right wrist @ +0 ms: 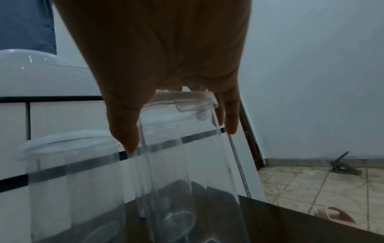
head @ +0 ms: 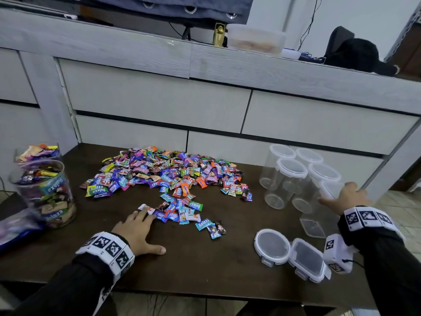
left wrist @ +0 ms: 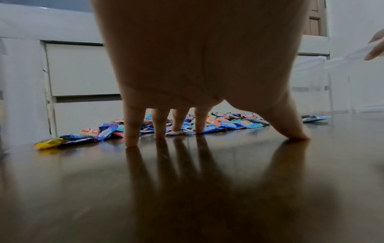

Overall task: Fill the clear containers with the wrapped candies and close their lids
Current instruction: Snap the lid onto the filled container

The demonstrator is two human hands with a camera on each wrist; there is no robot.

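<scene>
A wide heap of colourful wrapped candies [head: 168,176] covers the middle of the dark table [head: 205,265]. My left hand [head: 149,228] lies flat and open at the heap's near edge, its fingers [left wrist: 130,131] straight, two tips on wrappers. At the right my right hand [head: 341,195] grips the top of an empty square clear container [head: 319,217], which is tilted. In the right wrist view the thumb [right wrist: 124,131] and fingers clamp the container [right wrist: 187,172] at its rim. Several empty round clear containers [head: 291,176] with lids on stand just behind it.
Two loose lids, a round lid [head: 272,246] and a square lid [head: 306,258], lie at the table's front right. Two candy-filled jars [head: 45,192] stand at the left edge. White drawers [head: 159,103] rise behind the table. Tiled floor [head: 401,210] shows to the right.
</scene>
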